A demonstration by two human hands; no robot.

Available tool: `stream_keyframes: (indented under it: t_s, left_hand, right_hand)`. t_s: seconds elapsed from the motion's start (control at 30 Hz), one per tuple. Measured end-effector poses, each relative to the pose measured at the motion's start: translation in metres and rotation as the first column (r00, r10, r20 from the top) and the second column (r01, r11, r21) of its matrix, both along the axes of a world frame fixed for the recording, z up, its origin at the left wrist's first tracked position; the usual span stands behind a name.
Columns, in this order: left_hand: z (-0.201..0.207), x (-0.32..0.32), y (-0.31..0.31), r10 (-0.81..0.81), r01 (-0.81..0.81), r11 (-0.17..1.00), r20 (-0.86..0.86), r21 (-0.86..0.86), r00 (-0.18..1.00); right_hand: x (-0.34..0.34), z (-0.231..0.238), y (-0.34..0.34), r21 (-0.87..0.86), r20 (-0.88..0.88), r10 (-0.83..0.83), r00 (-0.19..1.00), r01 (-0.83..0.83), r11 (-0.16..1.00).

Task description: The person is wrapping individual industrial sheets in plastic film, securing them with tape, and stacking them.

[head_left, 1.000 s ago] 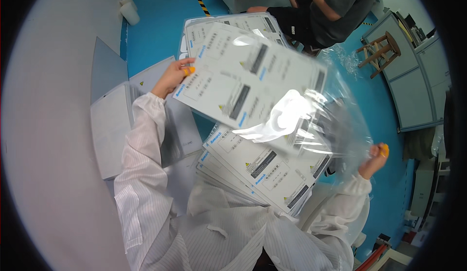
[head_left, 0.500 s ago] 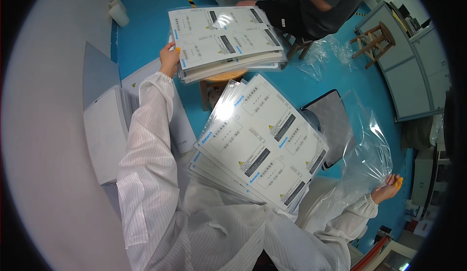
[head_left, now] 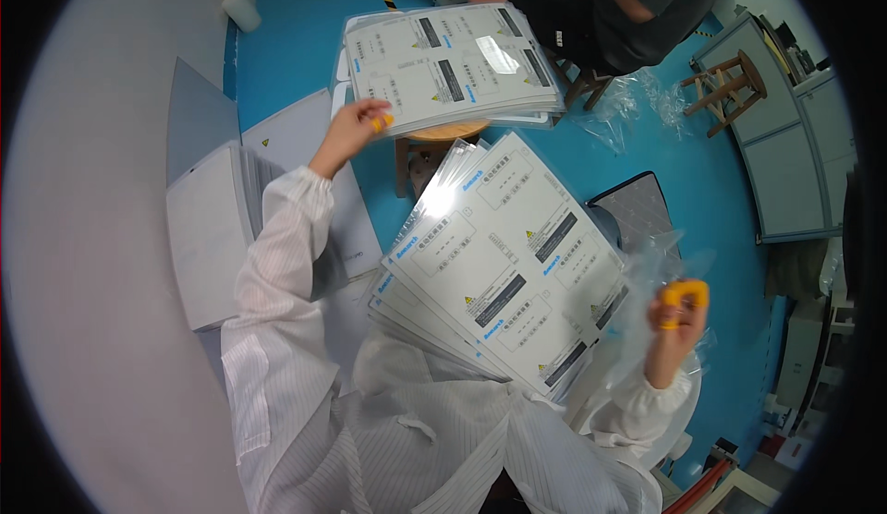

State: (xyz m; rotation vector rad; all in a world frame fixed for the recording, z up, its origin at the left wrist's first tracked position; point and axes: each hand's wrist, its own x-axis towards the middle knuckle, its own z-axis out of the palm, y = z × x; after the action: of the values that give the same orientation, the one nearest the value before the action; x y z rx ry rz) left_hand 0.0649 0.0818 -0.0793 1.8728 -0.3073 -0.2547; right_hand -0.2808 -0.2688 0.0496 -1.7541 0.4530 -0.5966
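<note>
Where two hands [head_left: 352, 133] [head_left: 676, 323] work, two sheet stacks [head_left: 467, 75] [head_left: 508, 260]

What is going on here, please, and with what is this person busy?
A person in a white striped coat is handling printed sheets. The left hand is at the near left corner of the far stack, which rests on a wooden stool. The right hand is raised beside crumpled clear film; its grip is unclear. A nearer stack lies fanned close to the body. Another person sits beyond.
</note>
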Motion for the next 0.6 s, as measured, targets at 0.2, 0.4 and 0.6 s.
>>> stream_keyframes:
  t_s: [0.2, 0.4, 0.6]
  left_hand:
    - [0.07, -0.119, 0.002, -0.459, 0.529, 0.806, -0.284, 0.266, 0.842]
    - [0.076, -0.155, -0.002, -0.377, 0.409, 0.823, -0.16, 0.394, 0.912]
    - [0.061, -0.16, -0.011, -0.327, 0.337, 0.849, -0.098, 0.407, 0.94]
  right_hand:
    - [0.051, -0.035, 0.086, -0.018, -0.173, 0.488, 0.856, -0.498, 0.867]
    - [0.074, -0.056, 0.106, -0.105, -0.196, 0.496, 0.846, -0.521, 0.847]
    - [0.056, -0.041, 0.05, -0.308, -0.163, 0.266, 0.95, -0.305, 0.901]
